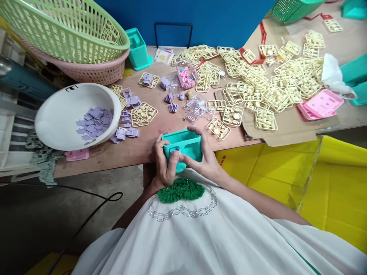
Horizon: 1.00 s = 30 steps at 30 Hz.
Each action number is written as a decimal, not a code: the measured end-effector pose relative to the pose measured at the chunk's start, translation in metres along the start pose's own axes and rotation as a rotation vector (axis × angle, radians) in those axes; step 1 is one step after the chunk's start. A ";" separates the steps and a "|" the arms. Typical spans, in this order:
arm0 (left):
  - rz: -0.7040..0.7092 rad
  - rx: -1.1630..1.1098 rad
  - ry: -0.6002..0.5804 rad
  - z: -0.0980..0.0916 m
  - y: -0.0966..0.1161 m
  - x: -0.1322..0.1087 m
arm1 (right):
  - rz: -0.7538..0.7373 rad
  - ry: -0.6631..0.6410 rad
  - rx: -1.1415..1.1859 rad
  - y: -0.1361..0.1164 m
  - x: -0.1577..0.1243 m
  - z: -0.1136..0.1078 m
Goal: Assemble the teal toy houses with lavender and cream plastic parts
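Observation:
A teal plastic box-shaped part [192,149] is held between both hands in front of the body, just off the table's front edge. My left hand [165,162] wraps its left side, with the thumb on a small lilac piece [175,150] at the near face. Around the right side curls my right hand [205,154], its thumb reaching to the same small piece and its fingertips on the top rim. Lilac parts [132,98] and a clear box of pink pieces [187,75] lie on the table beyond.
A white bowl [47,124] with lilac pieces stands left, near a green basket [57,38] and a pink basket [94,72]. Cream part frames [265,88] are heaped at right by pink trays [323,105]. A yellow box [335,183] sits below the table [160,122].

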<state>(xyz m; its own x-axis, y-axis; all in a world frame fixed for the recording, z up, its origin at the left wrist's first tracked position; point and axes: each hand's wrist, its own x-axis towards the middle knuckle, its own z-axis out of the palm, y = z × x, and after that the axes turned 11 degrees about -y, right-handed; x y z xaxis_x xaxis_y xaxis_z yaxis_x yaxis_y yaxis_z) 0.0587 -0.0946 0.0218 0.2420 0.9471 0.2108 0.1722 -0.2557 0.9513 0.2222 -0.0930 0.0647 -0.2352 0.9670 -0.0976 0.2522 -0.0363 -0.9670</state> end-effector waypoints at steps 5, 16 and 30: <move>-0.028 -0.018 0.035 0.003 -0.002 0.002 | 0.027 -0.008 0.028 -0.001 0.003 0.000; -0.183 -0.118 0.122 0.007 -0.002 0.010 | 0.046 -0.112 0.061 0.004 0.015 -0.013; -0.150 -0.125 0.143 0.008 -0.004 0.015 | 0.031 -0.029 0.043 0.007 0.020 -0.003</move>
<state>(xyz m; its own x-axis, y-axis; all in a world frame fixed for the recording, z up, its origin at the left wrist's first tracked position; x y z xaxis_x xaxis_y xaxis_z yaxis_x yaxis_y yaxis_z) 0.0689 -0.0810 0.0196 0.0836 0.9927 0.0864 0.0748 -0.0927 0.9929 0.2216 -0.0732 0.0568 -0.2552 0.9575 -0.1342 0.2196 -0.0777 -0.9725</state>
